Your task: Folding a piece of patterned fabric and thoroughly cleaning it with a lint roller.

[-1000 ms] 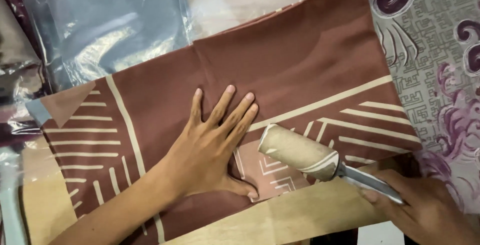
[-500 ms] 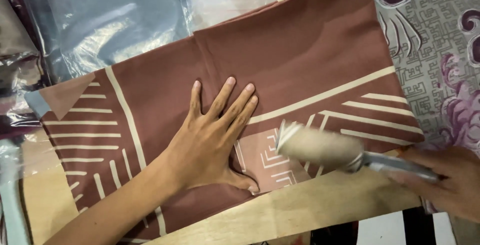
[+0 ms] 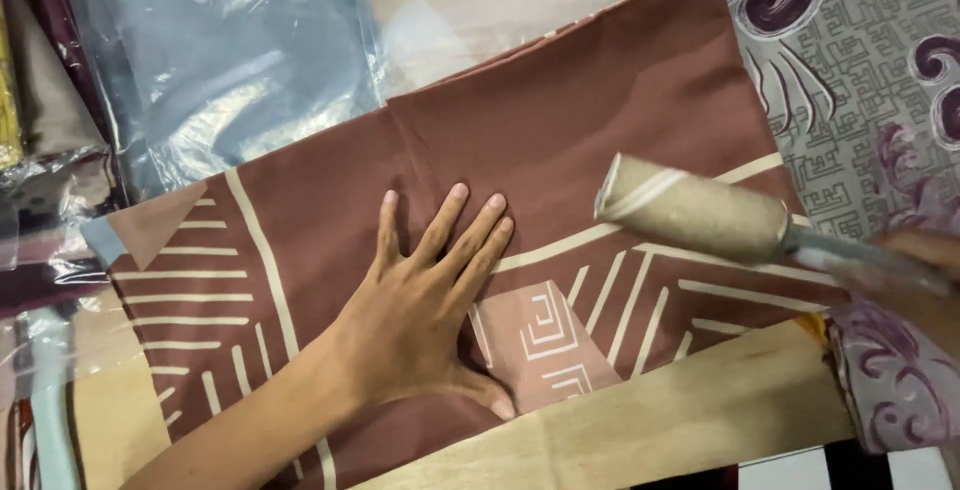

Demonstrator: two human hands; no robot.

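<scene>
Fabric: brown pillowcase (image 3: 560, 130), smooth matte cloth with cream stripes and a squared spiral block printed on it, lying flat with one crease down the middle.
Left hand: left hand (image 3: 425, 315) is pressed flat on the pillowcase, fingers spread, palm down, gripping nothing.
Roller: lint roller (image 3: 695, 212), a stubby tan cylinder with a papery sticky wrap (one edge of the sheet looks like it's peeling up), on a grey handle, sitting over the right part of the pillowcase. Can't tell if it's touching the cloth.
Right hand: right hand (image 3: 915, 270) is at the far right edge, blurry, wrapped around the roller's handle.
Under it: pale wooden board (image 3: 690, 415) with visible grain, poking out below the pillowcase.
Around: grey bedsheet (image 3: 860, 70) with purple swirls on the right, and crinkly clear plastic bags (image 3: 240, 60) of folded bluish and beige fabric crowding the top edge.
</scene>
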